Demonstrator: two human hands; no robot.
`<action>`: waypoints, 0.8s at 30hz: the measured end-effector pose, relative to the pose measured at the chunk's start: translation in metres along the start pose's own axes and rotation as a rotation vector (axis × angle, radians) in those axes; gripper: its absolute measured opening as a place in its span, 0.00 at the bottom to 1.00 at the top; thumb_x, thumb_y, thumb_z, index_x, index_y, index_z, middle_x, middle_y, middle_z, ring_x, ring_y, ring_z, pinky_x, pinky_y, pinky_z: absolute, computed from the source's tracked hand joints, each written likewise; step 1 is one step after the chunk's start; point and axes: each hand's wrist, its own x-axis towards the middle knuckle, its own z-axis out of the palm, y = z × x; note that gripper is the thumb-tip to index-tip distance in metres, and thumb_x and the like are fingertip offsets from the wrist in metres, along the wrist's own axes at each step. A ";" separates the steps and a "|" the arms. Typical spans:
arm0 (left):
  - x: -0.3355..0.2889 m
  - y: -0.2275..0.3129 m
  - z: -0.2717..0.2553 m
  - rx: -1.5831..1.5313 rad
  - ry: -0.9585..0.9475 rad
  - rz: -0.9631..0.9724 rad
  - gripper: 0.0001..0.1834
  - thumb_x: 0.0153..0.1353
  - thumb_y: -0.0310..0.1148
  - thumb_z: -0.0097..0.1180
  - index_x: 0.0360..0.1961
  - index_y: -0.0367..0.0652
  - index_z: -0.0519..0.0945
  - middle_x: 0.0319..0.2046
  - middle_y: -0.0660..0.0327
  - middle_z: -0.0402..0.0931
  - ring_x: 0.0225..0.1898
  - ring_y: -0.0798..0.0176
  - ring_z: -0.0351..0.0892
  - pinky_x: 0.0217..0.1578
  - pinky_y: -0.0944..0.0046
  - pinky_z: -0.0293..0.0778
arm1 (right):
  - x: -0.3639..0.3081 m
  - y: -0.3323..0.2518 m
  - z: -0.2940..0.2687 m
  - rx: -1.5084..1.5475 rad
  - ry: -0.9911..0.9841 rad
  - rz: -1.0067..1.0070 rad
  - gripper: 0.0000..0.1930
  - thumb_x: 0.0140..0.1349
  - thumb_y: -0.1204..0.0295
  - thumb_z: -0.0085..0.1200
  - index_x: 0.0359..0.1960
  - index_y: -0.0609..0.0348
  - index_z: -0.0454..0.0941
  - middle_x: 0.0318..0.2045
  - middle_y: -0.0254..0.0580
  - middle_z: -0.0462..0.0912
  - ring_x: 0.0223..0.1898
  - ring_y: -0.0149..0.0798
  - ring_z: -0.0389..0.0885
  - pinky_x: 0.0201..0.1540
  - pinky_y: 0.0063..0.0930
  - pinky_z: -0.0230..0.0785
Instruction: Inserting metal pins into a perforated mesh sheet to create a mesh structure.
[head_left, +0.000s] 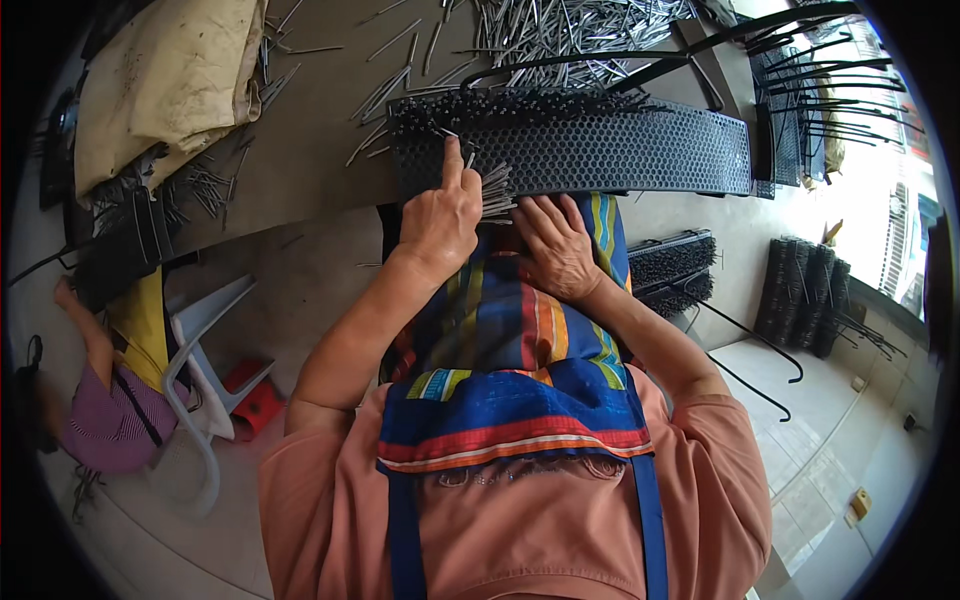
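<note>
My left hand [440, 226] reaches over a black panel [620, 150] full of round holes. Its index finger is stretched out, the tip at a small pale strip [448, 133] on the panel. The other fingers are curled, and what they hold, if anything, is hidden. A loose bunch of thin grey strips [496, 192] lies between my hands at the panel's near edge. My right hand [556, 245] rests palm down against that edge, fingers extended, over my striped apron [480, 310]. Dark strip ends [520, 108] fill the holes along the panel's far side.
A brown table [320, 120] carries a heap of grey strips [570, 40] and a yellowish cloth [165, 85]. Black bent rods [590, 58] arch behind the panel. Bristled dark panels [675, 265] stand at the right. A person in purple [115, 420] sits at left near a pale chair [205, 400].
</note>
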 end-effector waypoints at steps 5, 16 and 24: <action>0.000 -0.001 -0.004 -0.062 0.018 0.002 0.14 0.46 0.21 0.58 0.36 0.34 0.69 0.65 0.32 0.57 0.27 0.43 0.84 0.27 0.49 0.81 | 0.006 0.010 0.029 -0.024 -0.122 0.020 0.33 0.50 0.52 0.63 0.53 0.63 0.74 0.59 0.53 0.69 0.65 0.56 0.62 0.68 0.64 0.41; 0.000 -0.012 0.007 -0.263 0.148 -0.003 0.16 0.43 0.20 0.60 0.33 0.37 0.68 0.65 0.38 0.61 0.31 0.38 0.83 0.28 0.46 0.80 | 0.054 0.002 0.070 0.014 -0.159 0.137 0.36 0.54 0.64 0.52 0.68 0.57 0.62 0.71 0.55 0.53 0.74 0.59 0.45 0.67 0.72 0.33; 0.008 -0.002 0.003 -0.481 0.225 -0.066 0.16 0.44 0.21 0.62 0.36 0.35 0.72 0.63 0.38 0.65 0.45 0.37 0.80 0.37 0.52 0.79 | 0.062 0.001 0.064 0.037 -0.160 0.145 0.39 0.51 0.62 0.54 0.68 0.55 0.62 0.72 0.55 0.52 0.73 0.60 0.46 0.68 0.70 0.34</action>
